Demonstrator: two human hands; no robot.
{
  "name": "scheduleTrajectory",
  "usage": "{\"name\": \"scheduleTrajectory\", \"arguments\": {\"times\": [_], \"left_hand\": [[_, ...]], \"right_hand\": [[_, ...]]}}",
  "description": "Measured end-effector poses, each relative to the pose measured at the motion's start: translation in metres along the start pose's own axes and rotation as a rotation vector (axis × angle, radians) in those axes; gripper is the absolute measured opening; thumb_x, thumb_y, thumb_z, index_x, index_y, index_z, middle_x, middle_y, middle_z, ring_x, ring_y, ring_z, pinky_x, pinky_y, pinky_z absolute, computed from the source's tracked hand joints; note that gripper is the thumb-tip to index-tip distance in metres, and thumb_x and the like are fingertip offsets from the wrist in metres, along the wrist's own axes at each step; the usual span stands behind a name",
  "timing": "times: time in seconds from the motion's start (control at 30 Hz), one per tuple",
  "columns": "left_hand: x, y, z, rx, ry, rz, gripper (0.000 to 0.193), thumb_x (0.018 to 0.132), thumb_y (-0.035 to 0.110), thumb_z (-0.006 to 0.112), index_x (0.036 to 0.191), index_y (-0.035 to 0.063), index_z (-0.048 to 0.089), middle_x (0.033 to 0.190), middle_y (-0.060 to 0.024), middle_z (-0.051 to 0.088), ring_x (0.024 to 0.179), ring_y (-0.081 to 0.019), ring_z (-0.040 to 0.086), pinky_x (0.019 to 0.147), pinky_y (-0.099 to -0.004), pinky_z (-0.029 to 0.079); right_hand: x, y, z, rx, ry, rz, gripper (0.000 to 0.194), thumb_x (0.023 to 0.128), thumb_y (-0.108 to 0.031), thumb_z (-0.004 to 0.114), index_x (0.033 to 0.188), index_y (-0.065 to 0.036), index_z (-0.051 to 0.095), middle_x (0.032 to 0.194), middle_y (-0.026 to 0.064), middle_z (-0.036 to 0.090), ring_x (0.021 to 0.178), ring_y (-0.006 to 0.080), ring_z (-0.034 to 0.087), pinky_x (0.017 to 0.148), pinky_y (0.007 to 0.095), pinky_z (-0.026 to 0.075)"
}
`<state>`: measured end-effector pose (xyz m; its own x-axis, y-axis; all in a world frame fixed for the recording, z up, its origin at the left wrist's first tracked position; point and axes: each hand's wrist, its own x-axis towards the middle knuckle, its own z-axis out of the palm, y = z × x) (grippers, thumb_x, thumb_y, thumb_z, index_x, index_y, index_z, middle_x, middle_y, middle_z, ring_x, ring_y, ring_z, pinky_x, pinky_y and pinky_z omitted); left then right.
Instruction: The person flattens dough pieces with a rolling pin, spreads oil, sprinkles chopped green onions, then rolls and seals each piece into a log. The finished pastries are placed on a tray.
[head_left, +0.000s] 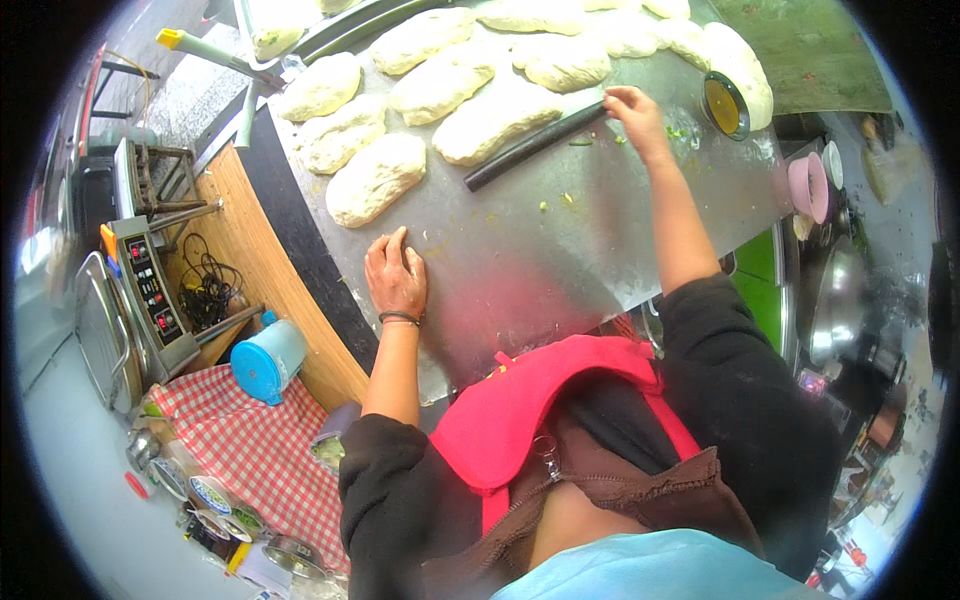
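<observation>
My left hand (396, 276) rests on the metal worktop (517, 247), just below an oval piece of dough (376, 180), with nothing in it. Up at the right, my right hand (636, 120) is at the upper end of a dark rolling pin (534, 146), its fingertips bent at that end; how firmly they grip is hard to tell. The pin lies slantwise beside a long piece of dough (496, 124). Several more pieces of dough cover the far part of the worktop. Bits of chopped green lie on the metal near the pin.
A dark-rimmed bowl of yellow-brown liquid (725, 105) stands at the right by the dough. Left of the worktop are a wooden board (300, 285), a blue-lidded jug (259, 371), a red checked cloth (247, 450) and an appliance with a control panel (154, 292). A pink bowl (808, 187) is at the right.
</observation>
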<state>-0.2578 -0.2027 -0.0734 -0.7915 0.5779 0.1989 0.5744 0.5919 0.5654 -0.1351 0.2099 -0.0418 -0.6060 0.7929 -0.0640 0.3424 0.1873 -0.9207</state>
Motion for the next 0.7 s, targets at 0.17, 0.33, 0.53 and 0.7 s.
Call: {"name": "scheduleTrajectory", "arguments": {"times": [0.17, 0.33, 0.53, 0.7], "left_hand": [[-0.001, -0.002, 0.001, 0.001, 0.014, 0.018, 0.032, 0.081, 0.012, 0.058, 0.112, 0.0088, 0.06, 0.108, -0.0122, 0.054, 0.101, -0.0305, 0.051, 0.089, -0.0406, 0.042], [-0.001, -0.003, 0.0, -0.024, 0.018, 0.013, 0.03, 0.081, 0.013, 0.058, 0.111, 0.0082, 0.062, 0.107, -0.012, 0.054, 0.099, -0.0303, 0.052, 0.089, -0.0402, 0.043], [-0.003, -0.005, 0.003, -0.063, 0.047, 0.001, 0.029, 0.081, 0.014, 0.058, 0.109, 0.0092, 0.062, 0.105, -0.011, 0.055, 0.098, -0.0294, 0.052, 0.088, -0.0398, 0.043], [-0.003, -0.011, 0.002, -0.112, 0.069, 0.052, 0.027, 0.08, 0.014, 0.058, 0.106, 0.0098, 0.063, 0.102, -0.0114, 0.055, 0.097, -0.0296, 0.053, 0.086, -0.0401, 0.044]], "right_hand": [[0.013, -0.027, 0.057, -0.546, -0.103, -0.099, 0.032, 0.082, -0.03, 0.064, 0.101, -0.005, 0.067, 0.096, 0.0138, 0.068, 0.089, 0.0272, 0.065, 0.08, 0.0356, 0.049], [0.016, -0.042, 0.101, -0.605, -0.077, -0.009, 0.055, 0.077, -0.047, 0.066, 0.113, -0.006, 0.063, 0.108, 0.0204, 0.064, 0.103, 0.0298, 0.061, 0.089, 0.0357, 0.047], [0.004, -0.036, 0.17, -0.349, -0.023, 0.095, 0.064, 0.069, -0.031, 0.076, 0.122, -0.002, 0.053, 0.114, 0.0166, 0.061, 0.103, 0.027, 0.06, 0.09, 0.0333, 0.047], [-0.059, -0.096, 0.16, 0.579, -0.305, 0.208, 0.057, 0.073, -0.013, 0.074, 0.122, 0.0, 0.047, 0.108, 0.0133, 0.063, 0.101, 0.0193, 0.061, 0.087, 0.0311, 0.048]]}}
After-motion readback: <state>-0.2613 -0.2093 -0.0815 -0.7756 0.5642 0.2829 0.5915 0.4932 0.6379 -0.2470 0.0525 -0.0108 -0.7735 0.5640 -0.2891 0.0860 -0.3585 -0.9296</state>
